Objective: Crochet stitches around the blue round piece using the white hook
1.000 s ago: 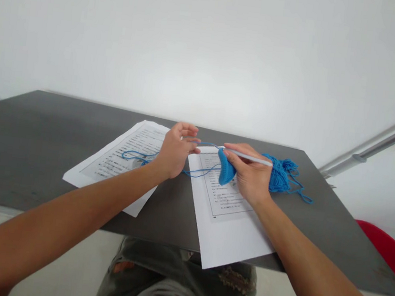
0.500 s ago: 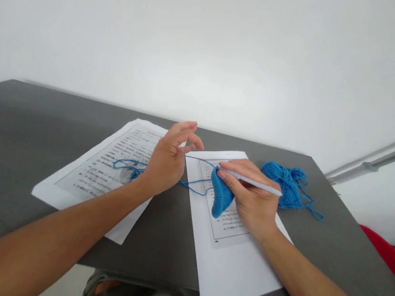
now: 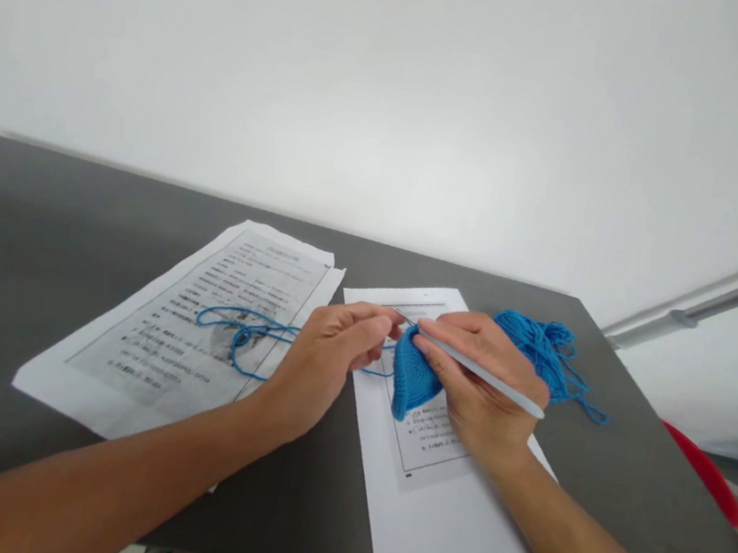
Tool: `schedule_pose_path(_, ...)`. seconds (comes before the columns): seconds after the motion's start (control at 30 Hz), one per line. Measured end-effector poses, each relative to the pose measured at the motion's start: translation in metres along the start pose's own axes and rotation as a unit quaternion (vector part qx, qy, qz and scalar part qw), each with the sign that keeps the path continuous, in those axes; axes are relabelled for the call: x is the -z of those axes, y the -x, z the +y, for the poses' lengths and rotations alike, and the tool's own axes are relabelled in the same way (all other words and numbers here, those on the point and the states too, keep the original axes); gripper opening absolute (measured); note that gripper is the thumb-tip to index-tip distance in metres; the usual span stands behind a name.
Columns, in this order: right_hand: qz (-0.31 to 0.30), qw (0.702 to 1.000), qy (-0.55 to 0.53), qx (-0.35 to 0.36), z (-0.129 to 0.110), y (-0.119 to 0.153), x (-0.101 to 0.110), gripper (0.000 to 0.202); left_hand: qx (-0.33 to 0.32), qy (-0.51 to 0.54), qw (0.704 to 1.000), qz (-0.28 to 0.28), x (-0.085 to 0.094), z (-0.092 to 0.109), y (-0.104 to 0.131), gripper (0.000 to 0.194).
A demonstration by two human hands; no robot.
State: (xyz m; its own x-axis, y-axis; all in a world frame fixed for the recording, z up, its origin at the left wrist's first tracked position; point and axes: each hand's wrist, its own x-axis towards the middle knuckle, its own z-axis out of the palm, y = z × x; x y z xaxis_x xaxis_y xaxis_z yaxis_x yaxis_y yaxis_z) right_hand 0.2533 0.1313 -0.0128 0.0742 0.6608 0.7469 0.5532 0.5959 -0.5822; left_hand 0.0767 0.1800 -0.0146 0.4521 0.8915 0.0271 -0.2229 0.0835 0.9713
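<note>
My right hand [image 3: 487, 385] is closed round a crochet hook [image 3: 484, 372] with a pale grey handle; its thumb also presses on a blue crocheted piece [image 3: 415, 374] that hangs below the fingers. The hook's thin metal end points left, to the fingertips of my left hand [image 3: 333, 348]. Those fingers are bent and pinched together, with blue yarn [image 3: 247, 333] running through the hand. Loose loops of this yarn lie to the left, over a printed sheet. Exactly where the yarn crosses the hook is too small to make out.
One printed sheet [image 3: 157, 304] lies at the left, another [image 3: 437, 536] under the work. A blue yarn bundle [image 3: 539, 342] rests behind my right hand. The dark table [image 3: 115, 201] meets a white wall. To the right are a metal rail [image 3: 736, 299] and something red [image 3: 705, 470].
My left hand has come right and down, from raised, spread fingers to a pinch beside the hook tip. The crocheted piece has turned slightly and shows more of its face. The view has shifted a little.
</note>
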Motion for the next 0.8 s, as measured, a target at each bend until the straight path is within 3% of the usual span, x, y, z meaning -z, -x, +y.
schedule_pose_path(0.1, -0.016, 1.000, -0.012, -0.003, 0.001, 0.002, -0.002, 0.040, 0.032, 0.072, 0.997, -0.009, -0.010, -0.001, 0.006, 0.023)
schedule_pose_path(0.27, -0.012, 0.998, -0.036, -0.041, -0.004, 0.004, -0.006, 0.038, 0.053, 0.104, 0.992, 0.051, -0.018, 0.006, 0.010, 0.024)
schedule_pose_path(0.43, -0.001, 0.992, -0.077, -0.101, -0.010, 0.002, -0.008, 0.034, 0.058, 0.118, 0.986, 0.101, -0.020, 0.008, 0.011, 0.016)
schedule_pose_path(0.8, -0.018, 0.957, -0.213, -0.197, -0.003, 0.009, -0.013, 0.015, 0.110, 0.131, 0.978, 0.122, -0.019, 0.007, 0.012, 0.032)
